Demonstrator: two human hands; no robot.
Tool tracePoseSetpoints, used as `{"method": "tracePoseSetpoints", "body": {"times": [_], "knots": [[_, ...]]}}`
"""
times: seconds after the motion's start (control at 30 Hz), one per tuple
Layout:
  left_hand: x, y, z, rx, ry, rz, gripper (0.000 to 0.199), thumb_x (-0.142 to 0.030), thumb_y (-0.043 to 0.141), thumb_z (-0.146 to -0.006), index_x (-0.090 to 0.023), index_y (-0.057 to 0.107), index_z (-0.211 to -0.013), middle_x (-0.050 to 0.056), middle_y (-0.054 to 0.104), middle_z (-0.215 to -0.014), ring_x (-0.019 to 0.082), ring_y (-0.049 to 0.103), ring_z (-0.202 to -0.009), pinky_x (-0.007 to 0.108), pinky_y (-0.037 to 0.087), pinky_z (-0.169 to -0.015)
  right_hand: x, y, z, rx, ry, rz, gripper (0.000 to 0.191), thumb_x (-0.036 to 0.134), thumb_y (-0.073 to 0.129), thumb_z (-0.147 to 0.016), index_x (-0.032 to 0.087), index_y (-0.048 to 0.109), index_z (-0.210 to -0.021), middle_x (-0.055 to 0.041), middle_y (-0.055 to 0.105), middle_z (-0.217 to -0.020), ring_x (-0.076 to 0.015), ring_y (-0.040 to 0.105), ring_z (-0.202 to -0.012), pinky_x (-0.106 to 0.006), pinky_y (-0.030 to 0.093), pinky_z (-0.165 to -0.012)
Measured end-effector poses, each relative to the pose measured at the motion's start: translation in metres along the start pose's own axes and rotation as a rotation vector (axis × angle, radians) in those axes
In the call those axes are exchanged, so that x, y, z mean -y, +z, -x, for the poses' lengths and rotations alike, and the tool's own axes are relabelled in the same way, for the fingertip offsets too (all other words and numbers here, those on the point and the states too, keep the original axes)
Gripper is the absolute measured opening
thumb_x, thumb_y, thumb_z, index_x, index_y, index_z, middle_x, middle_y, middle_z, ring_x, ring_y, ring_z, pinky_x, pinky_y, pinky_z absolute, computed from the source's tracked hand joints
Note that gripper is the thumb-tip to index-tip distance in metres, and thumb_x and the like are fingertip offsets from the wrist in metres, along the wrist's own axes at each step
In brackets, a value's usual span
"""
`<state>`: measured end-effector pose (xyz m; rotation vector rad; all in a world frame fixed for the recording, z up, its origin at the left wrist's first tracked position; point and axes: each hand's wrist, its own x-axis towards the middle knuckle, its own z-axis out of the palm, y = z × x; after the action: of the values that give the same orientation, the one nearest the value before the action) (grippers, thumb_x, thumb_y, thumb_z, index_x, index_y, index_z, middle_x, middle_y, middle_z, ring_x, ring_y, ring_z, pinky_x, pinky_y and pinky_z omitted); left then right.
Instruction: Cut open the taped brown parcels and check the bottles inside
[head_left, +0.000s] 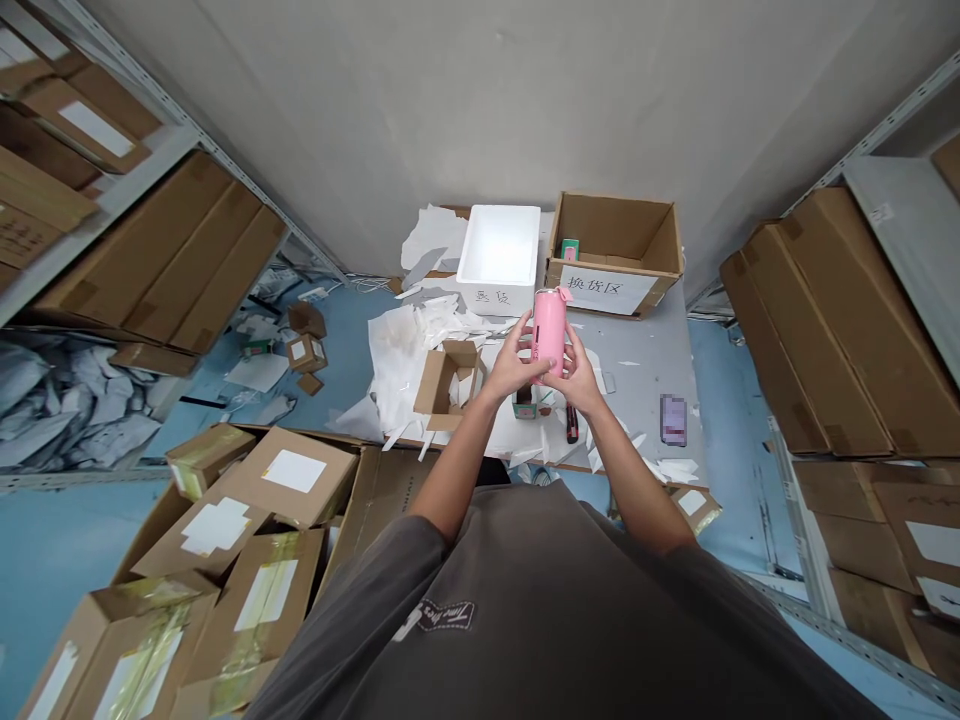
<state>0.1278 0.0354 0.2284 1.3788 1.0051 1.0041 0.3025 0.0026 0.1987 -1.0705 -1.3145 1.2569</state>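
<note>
A pink bottle (pixel 550 325) with a pink lid and a small loop at its top is held upright above the table. My left hand (pixel 516 362) is wrapped round its left side, and my right hand (pixel 574 374) grips it from the right and near the base. Below the hands sits a small green box (pixel 524 404), open at the top. Beside it lies a black and red tool, perhaps a box cutter (pixel 572 424). An opened brown carton (pixel 438 385) with paper scraps inside stands left of my left hand.
A white foam box (pixel 499 285) and a large labelled carton (pixel 615 285) holding a small green box stand at the back. A phone (pixel 673 419) lies on the right. Torn white paper (pixel 401 355) covers the table's left. Taped cartons (pixel 255 600) fill a big box at lower left; loaded shelves flank both sides.
</note>
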Motion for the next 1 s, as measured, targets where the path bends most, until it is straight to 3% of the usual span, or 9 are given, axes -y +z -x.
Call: {"method": "tracePoseSetpoints", "body": {"times": [0.2,0.33,0.43,0.53,0.6,0.77,0.83,1.0], "knots": [[0.015,-0.009,0.005,0.027,0.006,0.097,0.123,-0.053,0.093,-0.077,-0.036,0.023,-0.177,0.017,0.048,-0.164,0.031,0.066,-0.127,0.045,0.061,-0.101,-0.006,-0.004,0.004,0.069,0.01,-0.027,0.131,0.066,0.091,-0.076,0.043,0.013,-0.178,-0.0123,0.046,-0.169,-0.0338,0.069,-0.132,-0.048,0.068,-0.096],[0.019,-0.01,0.009,0.091,0.045,0.122,0.123,-0.064,0.087,-0.081,-0.036,0.018,-0.178,0.017,0.044,-0.169,0.036,0.06,-0.14,0.051,0.056,-0.111,-0.006,-0.004,0.005,0.107,0.002,-0.02,0.13,0.067,0.086,-0.081,0.042,0.004,-0.179,-0.0134,0.051,-0.165,-0.0319,0.072,-0.124,-0.048,0.068,-0.093],[0.015,-0.004,0.011,0.034,0.043,-0.03,0.125,-0.064,0.09,-0.078,-0.037,0.019,-0.178,0.016,0.041,-0.173,0.04,0.05,-0.151,0.055,0.052,-0.116,0.0,0.001,0.011,0.023,-0.014,0.218,0.126,0.056,0.083,-0.085,0.036,0.004,-0.18,-0.0157,0.057,-0.158,-0.0344,0.072,-0.121,-0.05,0.067,-0.094],[0.01,0.004,0.011,-0.006,0.012,-0.028,0.136,-0.06,0.095,-0.074,-0.038,0.01,-0.179,0.017,0.037,-0.175,0.038,0.056,-0.144,0.053,0.056,-0.112,0.01,0.007,0.019,-0.07,-0.006,0.553,0.117,0.046,0.08,-0.086,0.03,0.013,-0.181,-0.0187,0.059,-0.153,-0.0413,0.069,-0.126,-0.057,0.063,-0.099],[0.006,0.009,0.01,-0.007,0.0,0.035,0.139,-0.058,0.095,-0.075,-0.037,0.005,-0.179,0.018,0.038,-0.174,0.036,0.062,-0.138,0.051,0.059,-0.109,0.015,0.008,0.022,-0.083,-0.002,0.644,0.115,0.045,0.08,-0.087,0.029,0.015,-0.181,-0.0194,0.057,-0.154,-0.0438,0.066,-0.132,-0.06,0.061,-0.104],[-0.004,0.01,0.005,0.039,0.019,0.061,0.13,-0.058,0.09,-0.08,-0.035,0.01,-0.179,0.016,0.047,-0.169,0.037,0.057,-0.144,0.053,0.054,-0.116,0.015,-0.003,0.02,0.025,-0.095,0.291,0.122,0.048,0.083,-0.087,0.032,0.007,-0.181,-0.0115,0.045,-0.171,-0.0355,0.051,-0.153,-0.05,0.051,-0.12],[-0.007,0.01,0.004,0.002,0.027,-0.017,0.13,-0.055,0.093,-0.078,-0.036,0.014,-0.179,0.015,0.047,-0.169,0.037,0.052,-0.15,0.053,0.051,-0.118,0.014,-0.006,0.02,-0.001,-0.092,0.274,0.119,0.046,0.081,-0.088,0.032,0.007,-0.181,-0.0111,0.045,-0.172,-0.036,0.051,-0.153,-0.051,0.05,-0.121],[-0.007,0.016,0.004,-0.002,-0.004,0.029,0.139,-0.051,0.099,-0.072,-0.043,0.01,-0.178,0.016,0.043,-0.168,0.033,0.064,-0.132,0.049,0.061,-0.104,0.012,0.001,0.03,-0.171,-0.061,0.723,0.106,0.036,0.07,-0.093,0.032,0.011,-0.181,-0.0182,0.054,-0.156,-0.0445,0.065,-0.13,-0.061,0.062,-0.101]]}}
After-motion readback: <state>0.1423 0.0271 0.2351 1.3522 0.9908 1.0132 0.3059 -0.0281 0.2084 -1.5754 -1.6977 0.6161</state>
